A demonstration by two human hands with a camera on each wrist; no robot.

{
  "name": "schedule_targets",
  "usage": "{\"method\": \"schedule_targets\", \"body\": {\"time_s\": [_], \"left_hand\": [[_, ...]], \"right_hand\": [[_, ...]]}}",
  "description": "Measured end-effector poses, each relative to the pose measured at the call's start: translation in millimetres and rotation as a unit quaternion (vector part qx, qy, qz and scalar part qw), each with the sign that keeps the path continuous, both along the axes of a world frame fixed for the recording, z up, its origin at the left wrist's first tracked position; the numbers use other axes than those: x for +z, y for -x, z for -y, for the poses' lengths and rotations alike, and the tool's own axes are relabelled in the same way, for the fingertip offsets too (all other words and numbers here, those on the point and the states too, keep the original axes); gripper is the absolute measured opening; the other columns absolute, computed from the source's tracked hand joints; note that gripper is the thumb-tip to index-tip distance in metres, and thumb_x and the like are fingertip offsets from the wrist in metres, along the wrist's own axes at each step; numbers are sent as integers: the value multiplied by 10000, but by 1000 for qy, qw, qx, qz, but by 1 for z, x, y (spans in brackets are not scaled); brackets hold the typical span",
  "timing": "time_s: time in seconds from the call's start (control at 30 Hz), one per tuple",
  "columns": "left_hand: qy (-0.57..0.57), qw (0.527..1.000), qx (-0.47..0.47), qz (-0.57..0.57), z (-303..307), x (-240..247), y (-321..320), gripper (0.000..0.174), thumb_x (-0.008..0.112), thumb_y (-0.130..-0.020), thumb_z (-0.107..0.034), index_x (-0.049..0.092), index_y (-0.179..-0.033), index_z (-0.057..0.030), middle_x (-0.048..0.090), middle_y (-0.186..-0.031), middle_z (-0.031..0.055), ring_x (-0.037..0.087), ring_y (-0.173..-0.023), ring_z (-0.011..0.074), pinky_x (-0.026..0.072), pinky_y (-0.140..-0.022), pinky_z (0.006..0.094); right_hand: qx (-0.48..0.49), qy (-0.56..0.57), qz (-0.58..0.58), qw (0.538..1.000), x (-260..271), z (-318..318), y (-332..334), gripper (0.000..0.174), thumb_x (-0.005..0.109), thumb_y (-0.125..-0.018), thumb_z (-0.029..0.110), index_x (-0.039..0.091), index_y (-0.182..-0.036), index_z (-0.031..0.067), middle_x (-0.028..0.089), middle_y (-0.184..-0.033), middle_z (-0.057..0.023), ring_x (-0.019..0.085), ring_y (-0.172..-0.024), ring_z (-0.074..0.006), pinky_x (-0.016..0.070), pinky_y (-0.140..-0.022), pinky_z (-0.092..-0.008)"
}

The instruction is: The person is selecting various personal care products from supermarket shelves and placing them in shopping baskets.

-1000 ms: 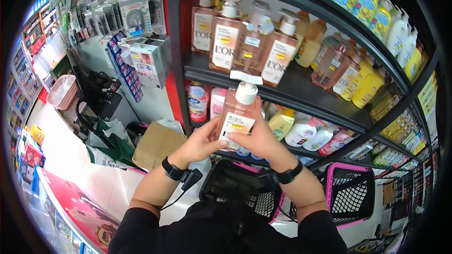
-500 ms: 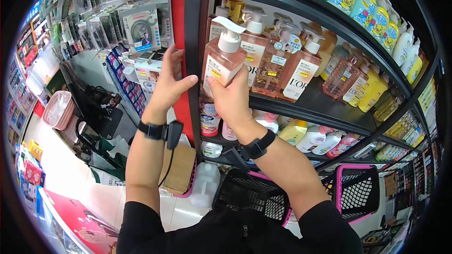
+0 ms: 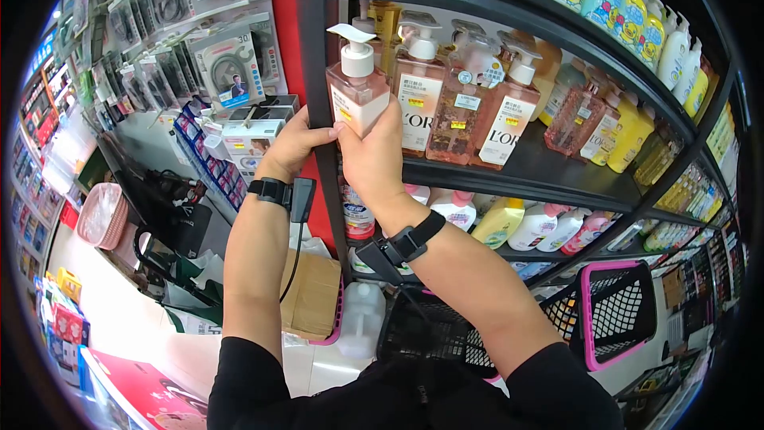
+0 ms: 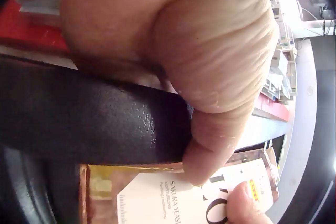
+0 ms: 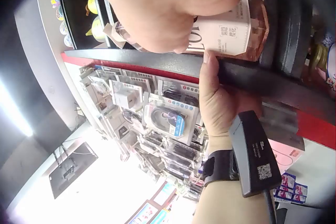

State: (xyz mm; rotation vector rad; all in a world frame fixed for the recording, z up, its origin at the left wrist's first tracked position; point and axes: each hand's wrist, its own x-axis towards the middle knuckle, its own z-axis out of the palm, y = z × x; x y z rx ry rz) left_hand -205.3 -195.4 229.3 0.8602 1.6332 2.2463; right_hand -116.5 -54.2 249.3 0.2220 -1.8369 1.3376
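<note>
In the head view, my right hand (image 3: 374, 155) grips a pink pump bottle (image 3: 344, 84) of liquid soap low on its body, thumb over the front label. The bottle has a white pump top and stands upright at the left end of the shelf. My left hand (image 3: 293, 145) holds the black shelf post (image 3: 317, 48), its thumb reaching across toward the bottle. In the left wrist view that thumb (image 4: 215, 145) overlaps the bottle's label (image 4: 152, 198). Behind the post, the left fingers are mostly hidden.
Matching pump bottles (image 3: 422, 87) line the shelf just to the right. Below stand white and yellow bottles (image 3: 500, 221). Packaged cables (image 3: 227, 64) hang left of the post. On the floor are a cardboard box (image 3: 312, 299), a clear jug (image 3: 362, 318) and black baskets with pink rims (image 3: 587, 310).
The bottle has risen from both hands below the shelf to its left end, held by the right hand. My left hand let go of it, spread apart, then came in to the post.
</note>
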Motion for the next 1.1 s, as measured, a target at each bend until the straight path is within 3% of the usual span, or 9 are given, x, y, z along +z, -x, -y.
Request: {"method": "schedule_targets", "body": {"time_s": [0.13,0.33,0.43,0.53,0.73,0.83,0.93,1.1], "left_hand": [[-18,1000,-22,-7,-2,-1,1,610,791,-789,-101,522,-1326,4,650,-1223,91,629,-1106,182,479,-1006,349],[-34,999,-8,-18,-3,-6,0,611,787,-788,-112,522,-1326,7,648,-1222,88,628,-1109,193,480,-1007,349],[-47,999,-18,-17,-3,-14,7,629,798,-789,-139,519,-1333,5,643,-1231,91,627,-1113,206,478,-1010,355],[-40,999,-16,-17,-3,-16,8,643,814,-788,-167,521,-1336,-2,641,-1239,91,626,-1114,213,474,-1014,367],[-45,999,-5,-19,-3,-19,11,591,813,-795,-174,553,-1299,-8,658,-1198,73,631,-1071,184,484,-977,342],[-45,999,-4,-20,-5,-18,10,577,814,-799,-173,558,-1292,-16,660,-1194,70,628,-1066,177,484,-968,338],[-47,999,2,-23,-6,-19,9,557,812,-803,-174,567,-1279,-19,663,-1187,66,623,-1068,173,481,-969,335],[-38,999,18,-32,-8,-16,2,551,814,-802,-182,573,-1268,-17,665,-1180,63,620,-1070,174,474,-976,333]], "right_hand": [[-60,-17,-14,998,-8,6,-6,711,728,-814,74,325,-1386,-57,431,-1343,-282,464,-1244,-439,395,-1054,-475],[-52,-27,-57,997,-17,2,-10,722,718,-831,71,303,-1412,-36,418,-1329,-255,447,-1247,-416,390,-1065,-471],[-59,-36,-100,993,-24,0,-8,710,705,-830,27,297,-1410,4,398,-1314,-260,427,-1234,-465,394,-1036,-503],[-76,-53,-117,989,-28,2,-8,668,691,-840,19,333,-1403,-15,412,-1325,-245,427,-1254,-417,370,-1068,-475],[-73,-81,-98,989,-30,5,-16,672,644,-829,-32,335,-1425,-21,394,-1377,-277,410,-1286,-453,360,-1074,-494],[-142,-146,-52,978,-34,5,-20,699,631,-817,-32,332,-1448,-21,401,-1391,-292,414,-1290,-471,353,-1081,-507],[-144,-147,-18,978,-40,11,-25,702,623,-815,-28,341,-1457,-13,411,-1398,-292,420,-1287,-477,347,-1087,-514],[-166,-157,-28,973,-54,11,-21,736,645,-795,-43,355,-1469,19,427,-1347,-260,452,-1245,-439,373,-1052,-500]]}}
